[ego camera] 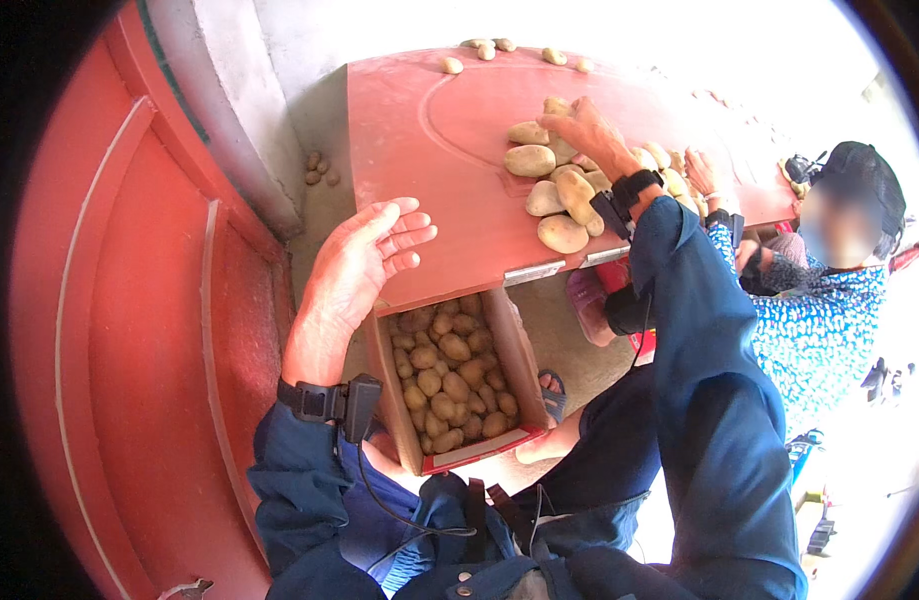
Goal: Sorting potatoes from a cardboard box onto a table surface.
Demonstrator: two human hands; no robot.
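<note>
My left hand (373, 244) is raised beside the red table's (399, 150) near left edge. Its palm is bare and its fingers are spread a little. My right hand (590, 135) reaches over a pile of potatoes (575, 195) on the tabletop. Its fingers are beside a potato (555, 106) at the pile's far end, and whether they grip it is hidden. Below the table's edge, between my legs, stands an open cardboard box (530, 360) holding many smaller potatoes (455, 386).
A person (819, 300) sits to my right, one hand (702, 172) at the pile. Several potatoes (452, 65) lie along the table's far edge. A few small ones (313, 177) are on the floor by the wall. A red door (151, 300) stands close on my left.
</note>
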